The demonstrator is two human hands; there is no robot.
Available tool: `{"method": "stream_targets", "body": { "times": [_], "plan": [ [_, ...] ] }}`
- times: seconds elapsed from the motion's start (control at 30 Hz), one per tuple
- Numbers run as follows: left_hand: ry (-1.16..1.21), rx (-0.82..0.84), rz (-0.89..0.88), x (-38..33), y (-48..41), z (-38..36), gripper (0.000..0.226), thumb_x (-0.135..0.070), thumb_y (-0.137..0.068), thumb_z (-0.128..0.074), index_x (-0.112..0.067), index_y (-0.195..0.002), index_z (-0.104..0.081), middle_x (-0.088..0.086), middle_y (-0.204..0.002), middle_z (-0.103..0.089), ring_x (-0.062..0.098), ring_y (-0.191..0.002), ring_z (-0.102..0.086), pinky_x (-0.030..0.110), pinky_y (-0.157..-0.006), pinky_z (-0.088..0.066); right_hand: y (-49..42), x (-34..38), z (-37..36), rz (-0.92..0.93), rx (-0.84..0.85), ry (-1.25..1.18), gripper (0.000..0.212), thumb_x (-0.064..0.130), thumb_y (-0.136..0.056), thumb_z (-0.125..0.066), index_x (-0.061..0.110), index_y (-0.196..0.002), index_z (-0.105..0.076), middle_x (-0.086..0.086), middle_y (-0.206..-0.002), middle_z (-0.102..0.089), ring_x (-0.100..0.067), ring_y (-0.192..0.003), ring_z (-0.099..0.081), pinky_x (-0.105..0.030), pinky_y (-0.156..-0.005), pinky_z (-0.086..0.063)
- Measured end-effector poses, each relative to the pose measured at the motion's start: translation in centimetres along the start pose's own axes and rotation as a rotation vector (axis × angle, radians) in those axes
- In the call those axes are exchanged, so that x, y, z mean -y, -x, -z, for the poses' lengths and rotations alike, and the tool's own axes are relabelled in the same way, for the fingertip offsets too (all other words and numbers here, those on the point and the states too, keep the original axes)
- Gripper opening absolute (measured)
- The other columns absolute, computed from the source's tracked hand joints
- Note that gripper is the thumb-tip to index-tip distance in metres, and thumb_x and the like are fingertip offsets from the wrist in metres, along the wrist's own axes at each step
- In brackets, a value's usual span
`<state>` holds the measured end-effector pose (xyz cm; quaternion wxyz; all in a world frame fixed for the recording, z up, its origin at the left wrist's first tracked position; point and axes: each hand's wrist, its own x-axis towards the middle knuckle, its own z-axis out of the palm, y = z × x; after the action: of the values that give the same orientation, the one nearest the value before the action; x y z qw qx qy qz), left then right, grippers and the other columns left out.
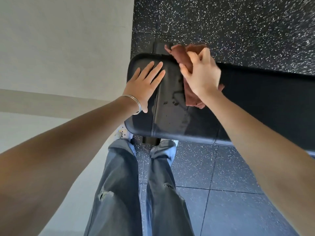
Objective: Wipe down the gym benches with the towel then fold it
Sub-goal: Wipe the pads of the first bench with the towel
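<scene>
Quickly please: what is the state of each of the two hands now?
Left hand: open, flat on the black padded gym bench.
Right hand: holding the reddish-brown cloth towel.

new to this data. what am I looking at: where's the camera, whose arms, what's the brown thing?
There is no robot here. A person wears one wide-angle camera on their head, looking down, so the two arms are their own, and this is the only view.

The black padded slab is a gym bench, seen from above. The left hand, with thin bangles at the wrist, lies flat with straight fingers on the end of the pad. The right hand grips a bunched brown towel against the pad. Smears beside the towel look wet.

Below are the person's jeans, the speckled dark floor, and a pale wall on the left.
</scene>
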<state>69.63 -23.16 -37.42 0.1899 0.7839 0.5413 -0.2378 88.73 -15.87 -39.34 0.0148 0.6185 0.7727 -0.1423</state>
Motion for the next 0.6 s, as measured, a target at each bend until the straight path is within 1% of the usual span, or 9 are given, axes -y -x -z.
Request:
{"method": "stream_targets", "body": {
  "times": [0.03, 0.07, 0.17, 0.27, 0.33, 0.37, 0.5, 0.6],
  "plan": [
    [0.004, -0.004, 0.001, 0.0, 0.0, 0.0, 0.141, -0.036, -0.052, -0.089, -0.015, -0.150, 0.010, 0.004, -0.158, 0.017, 0.026, -0.146, 0.008, 0.044, -0.117, -0.007, 0.3, -1.4, 0.2, -0.014, -0.011, 0.018, 0.044, 0.049, -0.091, -0.043, 0.021, -0.123, -0.052, -0.015, -0.117, -0.048, -0.033, -0.096, -0.053, -0.040, -0.066, -0.047],
    [0.009, -0.011, 0.003, 0.0, 0.0, 0.0, 0.141, -0.036, -0.052, -0.090, -0.015, -0.150, 0.009, 0.004, -0.158, 0.016, 0.026, -0.146, 0.008, 0.044, -0.117, -0.007, 0.7, -2.8, 0.4, -0.090, -0.040, 0.015, 0.045, 0.051, -0.090, -0.043, 0.021, -0.123, -0.052, -0.015, -0.118, -0.048, -0.035, -0.097, -0.054, -0.041, -0.067, -0.047],
    [0.020, -0.017, -0.001, 0.2, -0.1, -0.4, 0.141, -0.035, -0.050, -0.090, -0.016, -0.150, 0.007, 0.003, -0.158, 0.015, 0.025, -0.146, 0.007, 0.044, -0.117, -0.007, 2.0, -6.4, 0.6, -0.459, -0.165, -0.078, 0.047, 0.052, -0.091, -0.043, 0.021, -0.126, -0.051, -0.013, -0.126, -0.046, -0.035, -0.100, -0.056, -0.042, -0.072, -0.047],
    [0.046, -0.042, 0.006, 0.4, -0.1, -0.5, 0.140, -0.031, -0.049, -0.090, -0.016, -0.151, 0.005, 0.003, -0.158, 0.013, 0.025, -0.146, 0.006, 0.044, -0.117, -0.006, 1.6, -5.2, 0.2, -0.636, -0.219, -0.104, 0.047, 0.050, -0.091, -0.045, 0.020, -0.126, -0.052, -0.012, -0.131, -0.044, -0.033, -0.103, -0.056, -0.040, -0.076, -0.047],
    [0.044, -0.045, -0.001, 0.1, -0.2, -0.5, 0.140, -0.028, -0.050, -0.090, -0.015, -0.150, 0.005, 0.004, -0.158, 0.013, 0.026, -0.146, 0.006, 0.045, -0.117, -0.006, 0.6, -3.0, 0.1, -0.705, -0.216, -0.094, 0.046, 0.050, -0.091, -0.045, 0.019, -0.125, -0.053, -0.010, -0.132, -0.043, -0.030, -0.102, -0.057, -0.037, -0.073, -0.046],
    [0.049, -0.041, 0.003, 0.1, -0.1, -0.6, 0.140, -0.028, -0.050, -0.090, -0.015, -0.150, 0.006, 0.004, -0.158, 0.014, 0.026, -0.146, 0.006, 0.045, -0.117, -0.006, 0.3, -2.0, 0.0, -0.696, -0.201, -0.091, 0.046, 0.050, -0.092, -0.044, 0.019, -0.125, -0.052, -0.010, -0.131, -0.043, -0.030, -0.100, -0.057, -0.035, -0.071, -0.045],
    [0.062, -0.015, 0.022, 0.0, -0.1, -0.4, 0.138, -0.024, -0.052, -0.090, -0.015, -0.150, 0.008, 0.004, -0.158, 0.017, 0.026, -0.146, 0.009, 0.046, -0.117, -0.006, -1.2, 2.0, -0.4, -0.549, -0.091, -0.071, 0.047, 0.051, -0.094, -0.040, 0.016, -0.122, -0.052, -0.011, -0.124, -0.045, -0.030, -0.097, -0.057, -0.033, -0.063, -0.039],
    [0.085, -0.001, 0.030, -0.6, -0.5, 0.1, 0.130, -0.012, -0.061, -0.084, -0.014, -0.149, 0.012, 0.003, -0.157, 0.021, 0.027, -0.145, 0.014, 0.049, -0.118, -0.004, -1.5, 5.3, -0.7, -0.400, -0.032, -0.066, 0.046, 0.051, -0.095, -0.039, 0.016, -0.121, -0.053, -0.011, -0.123, -0.045, -0.031, -0.097, -0.056, -0.036, -0.065, -0.044]
  ]
}}
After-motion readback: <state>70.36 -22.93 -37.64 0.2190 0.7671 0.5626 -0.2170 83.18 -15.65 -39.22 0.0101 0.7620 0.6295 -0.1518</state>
